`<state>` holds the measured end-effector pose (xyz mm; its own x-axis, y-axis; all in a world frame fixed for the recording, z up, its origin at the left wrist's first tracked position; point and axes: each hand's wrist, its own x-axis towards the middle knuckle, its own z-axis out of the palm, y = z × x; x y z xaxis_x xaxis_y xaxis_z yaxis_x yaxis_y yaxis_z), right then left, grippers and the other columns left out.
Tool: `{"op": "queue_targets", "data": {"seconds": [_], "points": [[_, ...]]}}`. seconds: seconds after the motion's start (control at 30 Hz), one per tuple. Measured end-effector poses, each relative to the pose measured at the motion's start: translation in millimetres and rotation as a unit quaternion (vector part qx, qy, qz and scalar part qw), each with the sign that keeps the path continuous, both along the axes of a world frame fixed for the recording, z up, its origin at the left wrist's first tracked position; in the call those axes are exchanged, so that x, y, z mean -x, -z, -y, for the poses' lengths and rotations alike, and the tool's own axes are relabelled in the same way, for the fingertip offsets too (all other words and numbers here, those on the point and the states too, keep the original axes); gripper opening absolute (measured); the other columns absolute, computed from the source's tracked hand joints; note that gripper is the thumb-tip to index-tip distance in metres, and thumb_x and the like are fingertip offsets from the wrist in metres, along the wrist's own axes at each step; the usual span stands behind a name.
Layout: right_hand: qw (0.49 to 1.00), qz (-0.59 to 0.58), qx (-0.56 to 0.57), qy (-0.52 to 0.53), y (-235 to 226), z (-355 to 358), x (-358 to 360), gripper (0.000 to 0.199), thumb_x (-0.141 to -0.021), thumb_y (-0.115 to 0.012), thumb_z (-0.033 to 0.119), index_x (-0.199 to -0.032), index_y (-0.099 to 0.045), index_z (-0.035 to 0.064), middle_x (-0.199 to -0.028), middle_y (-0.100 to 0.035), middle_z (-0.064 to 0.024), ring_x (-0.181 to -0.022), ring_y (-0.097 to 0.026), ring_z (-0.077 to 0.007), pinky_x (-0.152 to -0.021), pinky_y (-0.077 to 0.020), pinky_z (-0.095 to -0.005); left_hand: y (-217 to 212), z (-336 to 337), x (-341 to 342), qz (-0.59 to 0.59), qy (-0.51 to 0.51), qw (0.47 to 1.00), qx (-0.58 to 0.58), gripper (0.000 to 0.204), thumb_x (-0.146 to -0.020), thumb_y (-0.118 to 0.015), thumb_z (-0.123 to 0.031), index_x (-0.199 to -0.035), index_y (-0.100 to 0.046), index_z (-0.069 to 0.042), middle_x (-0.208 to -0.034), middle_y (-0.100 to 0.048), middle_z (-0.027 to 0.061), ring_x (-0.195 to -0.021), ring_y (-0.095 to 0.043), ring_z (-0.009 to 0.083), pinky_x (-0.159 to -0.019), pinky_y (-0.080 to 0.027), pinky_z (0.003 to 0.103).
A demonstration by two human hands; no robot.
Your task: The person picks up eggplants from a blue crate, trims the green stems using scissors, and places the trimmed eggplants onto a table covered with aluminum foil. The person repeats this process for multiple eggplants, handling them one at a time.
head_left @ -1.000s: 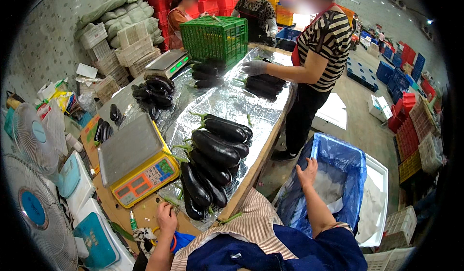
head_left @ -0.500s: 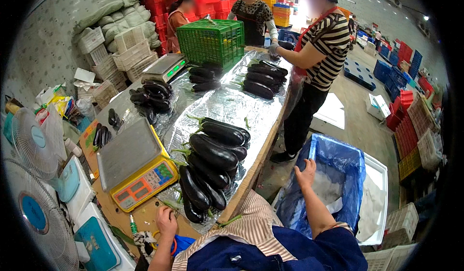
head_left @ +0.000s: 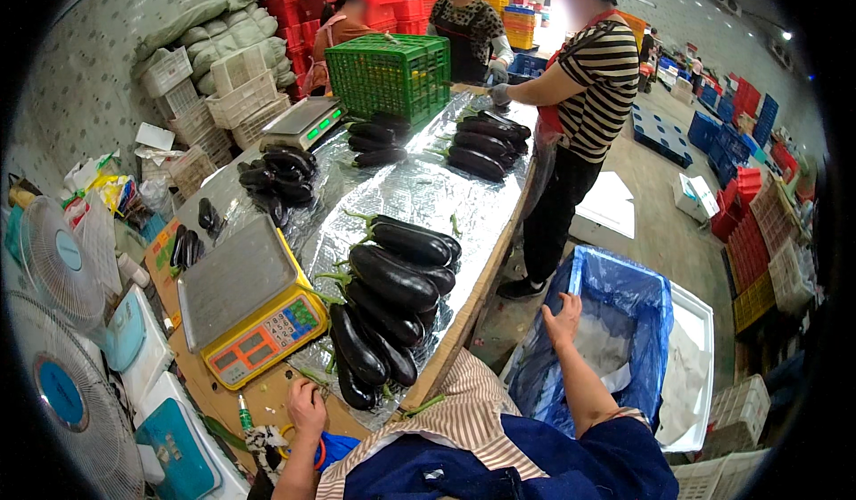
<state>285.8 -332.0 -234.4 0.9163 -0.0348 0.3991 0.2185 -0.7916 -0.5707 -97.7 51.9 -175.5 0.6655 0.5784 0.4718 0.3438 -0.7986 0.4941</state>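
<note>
My left hand [head_left: 307, 408] rests on the brown tabletop at the near edge, fingers loosely curled in, with no object showing in it. It lies below the yellow scale [head_left: 260, 322] and left of a pile of glossy dark eggplants [head_left: 392, 277] with green stems. Over on the right, my right hand [head_left: 563, 322] is open, thumb and fingers apart and nothing in it. It hovers at the left rim of a deep container lined with blue plastic [head_left: 655, 322]; pale sheets lie inside. The pile sits on silver foil [head_left: 357, 199].
More eggplants [head_left: 486, 146] lie farther along the table near a green crate [head_left: 389, 79] and a second scale [head_left: 303, 124]. A co-worker in a striped shirt [head_left: 599, 81] stands at the table's right side; others are beyond. Fans [head_left: 71, 393] stand at left.
The striped-shirt co-worker's gloved hands have shifted slightly left and away from me, and the co-workers at the back have changed posture. My hands and the near eggplants stay put.
</note>
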Motion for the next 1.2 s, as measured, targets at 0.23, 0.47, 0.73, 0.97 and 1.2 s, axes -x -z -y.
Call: {"op": "queue_targets", "data": {"seconds": [0.23, 0.47, 0.73, 0.97, 1.2], "points": [[1.000, 0.012, 0.013, -0.001, -5, -3, 3, 0.047, -0.066, -0.069, 0.023, -0.106, -0.053, 0.0048, -0.119, -0.046, -0.0164, -0.120, -0.035, -0.0365, -0.101, -0.0294, -0.0426, 1, -3, -1, -0.003, -0.004, 1.000, 0.004, 0.010, -0.071, -0.055, -0.002, -0.080, -0.058, 0.001, -0.093, -0.054, 0.0158, -0.087, -0.052, 0.0343, -0.077, -0.042, 0.040], [1.000, 0.021, 0.000, -0.018, 0, -5, -5, 0.046, -0.066, -0.069, 0.023, -0.106, -0.053, 0.0050, -0.116, -0.049, -0.0160, -0.118, -0.036, -0.0369, -0.101, -0.0291, -0.0425, 8, -5, 4, -0.029, -0.027, 0.999, -0.028, 0.015, -0.073, -0.055, -0.005, -0.086, -0.059, 0.000, -0.096, -0.054, 0.0170, -0.091, -0.052, 0.0355, -0.079, -0.042, 0.041], [0.998, 0.027, 0.024, -0.046, 3, 5, -5, 0.043, -0.071, -0.069, 0.025, -0.105, -0.054, 0.0029, -0.111, -0.051, -0.0143, -0.113, -0.040, -0.0347, -0.096, -0.0322, -0.0422, -1, -4, -1, -0.010, -0.001, 1.000, -0.006, 0.012, -0.072, -0.055, -0.001, -0.083, -0.058, 0.000, -0.093, -0.055, 0.0143, -0.087, -0.052, 0.0332, -0.076, -0.043, 0.039], [0.999, -0.013, 0.032, -0.041, -1, 1, -4, 0.045, -0.073, -0.068, 0.026, -0.109, -0.052, 0.0042, -0.119, -0.049, -0.0139, -0.119, -0.035, -0.0334, -0.099, -0.0303, -0.0429, -3, -3, -2, -0.004, -0.010, 1.000, -0.008, 0.012, -0.070, -0.055, -0.001, -0.081, -0.060, 0.000, -0.091, -0.056, 0.0125, -0.085, -0.053, 0.0321, -0.074, -0.043, 0.039], [0.998, 0.006, 0.056, -0.034, 9, 5, -10, 0.046, -0.071, -0.069, 0.027, -0.107, -0.053, 0.0040, -0.115, -0.051, -0.0147, -0.116, -0.038, -0.0360, -0.100, -0.0294, -0.0427, -7, -2, -4, 0.008, -0.015, 1.000, 0.013, 0.011, -0.069, -0.056, 0.000, -0.079, -0.060, 0.000, -0.089, -0.056, 0.0120, -0.083, -0.053, 0.0319, -0.073, -0.043, 0.039]]}}
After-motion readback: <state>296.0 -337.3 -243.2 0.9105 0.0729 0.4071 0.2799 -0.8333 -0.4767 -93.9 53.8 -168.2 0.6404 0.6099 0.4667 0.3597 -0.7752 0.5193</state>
